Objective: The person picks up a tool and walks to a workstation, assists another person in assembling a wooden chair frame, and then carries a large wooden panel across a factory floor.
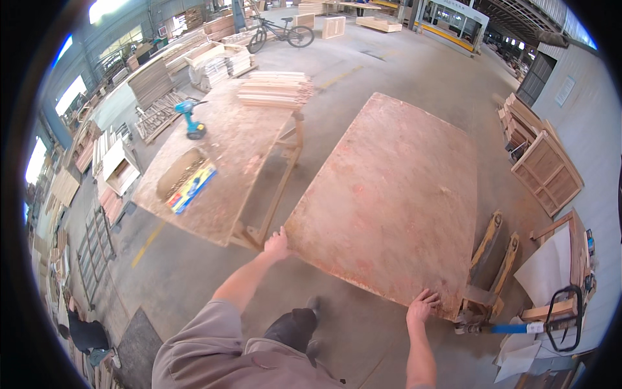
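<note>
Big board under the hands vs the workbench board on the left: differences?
The large board is bare; the workbench board carries a cordless drill, stacked slats and a screw box. The left hand and right hand touch only the large board. Both are reddish chipboard.

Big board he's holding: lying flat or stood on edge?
Flat. The reddish board shows its whole broad face upward; the left hand and right hand grip its near edge at the two corners.
</note>
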`<state>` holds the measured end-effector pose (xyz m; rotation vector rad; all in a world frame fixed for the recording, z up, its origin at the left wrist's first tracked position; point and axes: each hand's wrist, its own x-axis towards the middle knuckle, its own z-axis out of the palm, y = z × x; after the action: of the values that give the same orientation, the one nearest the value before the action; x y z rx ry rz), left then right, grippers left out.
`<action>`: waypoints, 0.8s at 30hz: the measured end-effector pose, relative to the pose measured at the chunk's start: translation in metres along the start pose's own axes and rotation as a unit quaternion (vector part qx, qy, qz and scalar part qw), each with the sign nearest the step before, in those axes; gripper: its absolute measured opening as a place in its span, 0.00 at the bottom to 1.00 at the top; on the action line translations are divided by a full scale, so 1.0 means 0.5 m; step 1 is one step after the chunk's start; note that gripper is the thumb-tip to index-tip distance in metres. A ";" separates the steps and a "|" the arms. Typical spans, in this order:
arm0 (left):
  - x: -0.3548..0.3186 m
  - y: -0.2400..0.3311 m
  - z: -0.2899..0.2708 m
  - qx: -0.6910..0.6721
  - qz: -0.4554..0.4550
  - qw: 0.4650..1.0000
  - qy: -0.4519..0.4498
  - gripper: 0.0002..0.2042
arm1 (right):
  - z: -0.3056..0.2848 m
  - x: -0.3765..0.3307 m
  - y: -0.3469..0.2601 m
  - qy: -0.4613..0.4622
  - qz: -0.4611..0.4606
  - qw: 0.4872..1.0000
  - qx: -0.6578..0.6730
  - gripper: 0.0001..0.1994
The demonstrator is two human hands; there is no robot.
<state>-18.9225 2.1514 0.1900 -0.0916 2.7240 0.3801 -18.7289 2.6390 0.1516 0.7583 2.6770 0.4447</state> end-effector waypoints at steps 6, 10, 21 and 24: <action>0.432 0.244 -0.118 -0.015 -0.021 1.000 0.009 0.61 | -0.113 0.479 -0.052 0.022 0.015 1.000 0.016 0.30; 0.717 0.431 -0.187 -0.019 -0.031 0.999 -0.014 0.63 | -0.202 0.804 -0.070 0.011 0.032 0.999 -0.001 0.29; 1.557 0.949 -0.403 -0.022 -0.052 0.998 -0.028 0.64 | -0.446 1.727 -0.139 0.025 0.057 0.998 0.006 0.29; 1.783 1.082 -0.467 -0.028 -0.057 0.997 -0.035 0.64 | -0.524 1.976 -0.167 0.002 0.053 0.999 -0.004 0.29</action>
<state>-19.8935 2.5974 0.1897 -0.2428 2.6242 0.4199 -19.6642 3.0588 0.1388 0.9004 2.6461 0.4847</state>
